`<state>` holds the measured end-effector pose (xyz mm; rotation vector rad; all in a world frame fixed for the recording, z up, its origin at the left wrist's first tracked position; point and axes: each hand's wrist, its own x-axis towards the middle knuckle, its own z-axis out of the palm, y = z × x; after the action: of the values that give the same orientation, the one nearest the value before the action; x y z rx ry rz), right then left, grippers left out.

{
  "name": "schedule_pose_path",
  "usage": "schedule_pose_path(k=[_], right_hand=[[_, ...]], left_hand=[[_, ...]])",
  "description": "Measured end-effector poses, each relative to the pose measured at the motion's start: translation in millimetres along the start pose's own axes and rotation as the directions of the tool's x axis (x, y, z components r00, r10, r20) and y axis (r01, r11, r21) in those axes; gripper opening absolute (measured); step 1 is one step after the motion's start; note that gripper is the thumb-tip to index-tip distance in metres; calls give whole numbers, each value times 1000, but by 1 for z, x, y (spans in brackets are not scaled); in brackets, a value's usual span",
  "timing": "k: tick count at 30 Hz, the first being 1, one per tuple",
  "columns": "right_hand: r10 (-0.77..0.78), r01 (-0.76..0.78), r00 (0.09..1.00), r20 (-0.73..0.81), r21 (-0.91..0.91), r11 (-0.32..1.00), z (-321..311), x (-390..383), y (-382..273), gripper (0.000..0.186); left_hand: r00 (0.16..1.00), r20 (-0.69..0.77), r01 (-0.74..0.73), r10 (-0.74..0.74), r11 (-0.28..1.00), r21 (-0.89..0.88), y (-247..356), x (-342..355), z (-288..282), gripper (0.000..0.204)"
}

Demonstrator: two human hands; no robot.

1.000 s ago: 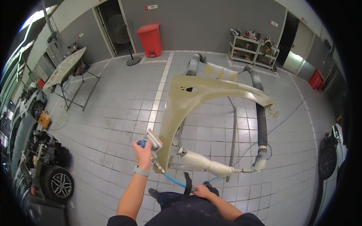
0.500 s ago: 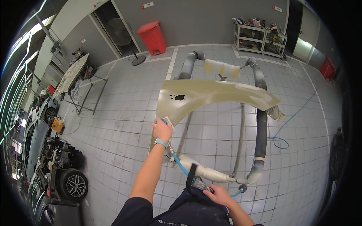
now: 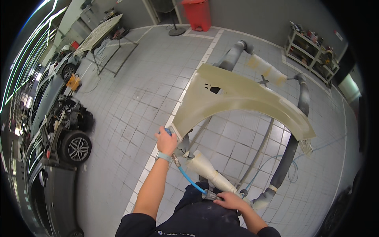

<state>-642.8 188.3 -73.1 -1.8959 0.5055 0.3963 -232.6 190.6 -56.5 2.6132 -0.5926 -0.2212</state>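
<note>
An olive-coated car fender [image 3: 248, 94] with a small dark cutout rests across a padded stand [image 3: 288, 158]. At its lower left end, my left hand [image 3: 166, 143] is closed over an air sander [image 3: 173, 133] with a blue top and a pale flat pad. The pad lies against or right at the panel edge; exact contact is hard to tell. A blue hose [image 3: 190, 179] runs from the sander toward my waist. There my right hand [image 3: 231, 200] grips the grey hose cuff [image 3: 209, 194], fingers wrapped around its ribbed end.
Paper-wrapped stand arms [image 3: 207, 170] cross in front of me. A thin blue hose [image 3: 293, 173] coils on the floor at right. Partly dismantled cars [image 3: 55, 173] stand at left, a panel on a trestle [image 3: 98, 34] behind them. A shelf cart [image 3: 312, 51] and red bin [image 3: 197, 15] line the wall.
The view has turned and tilted, so the fender appears rotated clockwise. My left hand with the sander is now at the fender's lower left tip. My right hand still grips the hose cuff.
</note>
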Motion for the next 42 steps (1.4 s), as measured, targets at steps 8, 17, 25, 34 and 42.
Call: schedule_pose_path(k=[8,17,25,34,42], right_hand=[[-409,-164,642,-648,-638,752,-247,73,18,105],[-30,-528,683,-730,-522,670,-371,113,54,129],[-74,-543,650,-756,-531,651,-367,119,67,121],[-92,-548,623,-777,-517,658,-365,119,65,112],[-101,-548,616,-781,-518,657,-365,120,66,109]], left_hand=[[981,32,192,-190,980,-54,6,-34,-1,64],[997,21,77,-76,996,-41,46,-18,13,62],[994,32,106,-109,992,64,49,-6,7,62],[987,28,159,-159,987,-7,64,-12,9,61],[961,-16,275,-275,958,79,-17,-41,3,60]])
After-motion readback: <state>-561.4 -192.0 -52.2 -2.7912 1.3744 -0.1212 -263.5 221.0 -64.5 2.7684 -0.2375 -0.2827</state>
